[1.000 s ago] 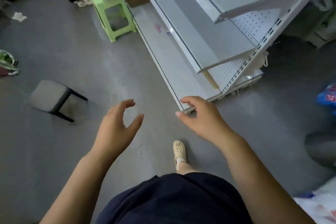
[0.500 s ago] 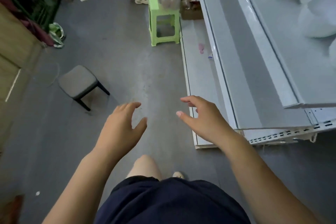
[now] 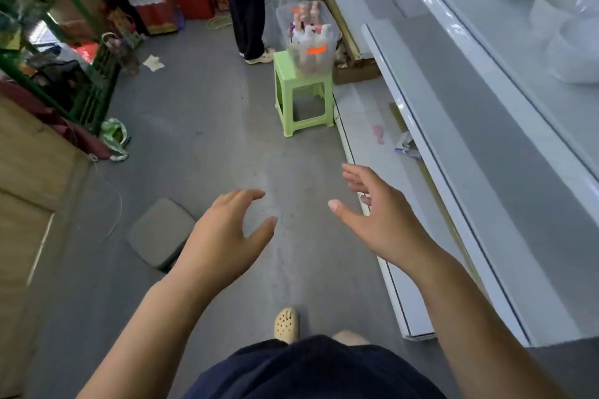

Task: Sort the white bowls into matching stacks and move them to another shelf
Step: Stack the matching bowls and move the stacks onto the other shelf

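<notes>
on right shelf [image 3: 460,3], white bowls [image 3: 564,10], far from left grip [image 3: 223,236], right grip [image 3: 379,223], both released

— How is the light?
— Dim, cool and even; where it comes from I cannot tell. The glossy front edge of the white shelf [image 3: 453,37] carries a bright glare streak, and a pale sheen runs along the grey floor [image 3: 210,146].
— Shadows?
— Soft and faint, under the green stool [image 3: 303,126].
— And sharpness?
— The white bowls [image 3: 570,52] at the top right corner smear into haze, the clear bin [image 3: 308,39] blurs, and the shelf's straight edges bow towards the frame's rim.
</notes>
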